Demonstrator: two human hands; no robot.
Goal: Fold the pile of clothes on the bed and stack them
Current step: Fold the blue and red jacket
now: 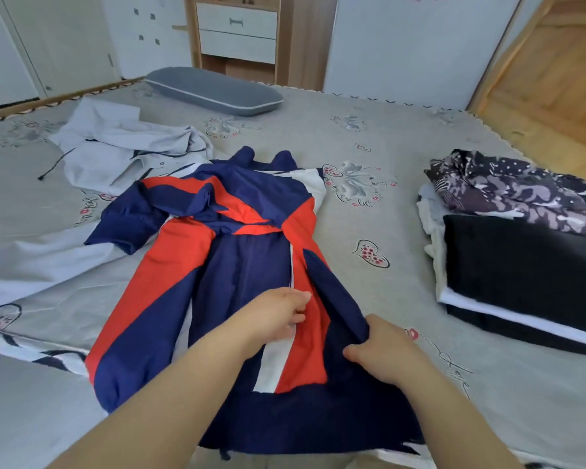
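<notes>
Grey patterned bedding covered the bed (369, 231) in the head view, with a grey pillow (214, 91) lying at the far side before a wooden drawer unit (237, 32). A navy, red and white jacket (217, 265) was spread lengthwise at the middle of the bed, collar away from the person, hem nearest. The left hand (278, 314) rested on the jacket's front beside the white zip line, its fingers (300, 297) lightly curled against the cloth; whether a fold was pinched there could not be told. The right hand (383, 350) gripped the navy edge on the jacket's right, fingers clamped on a gathered fold of it. A crumpled pale grey garment (129, 147) lay unfolded at the far left, touching the jacket's sleeve. A stack of folded clothes (521, 252), topped by a dark patterned piece, stood well apart at the right.

The step in hand was judged to be folding the right side inward. It would best be done with the centre held flat by the left hand while the right edge was carried over evenly, the cloth smoothed so no bunching was trapped, and the sleeve laid inside the fold.
</notes>
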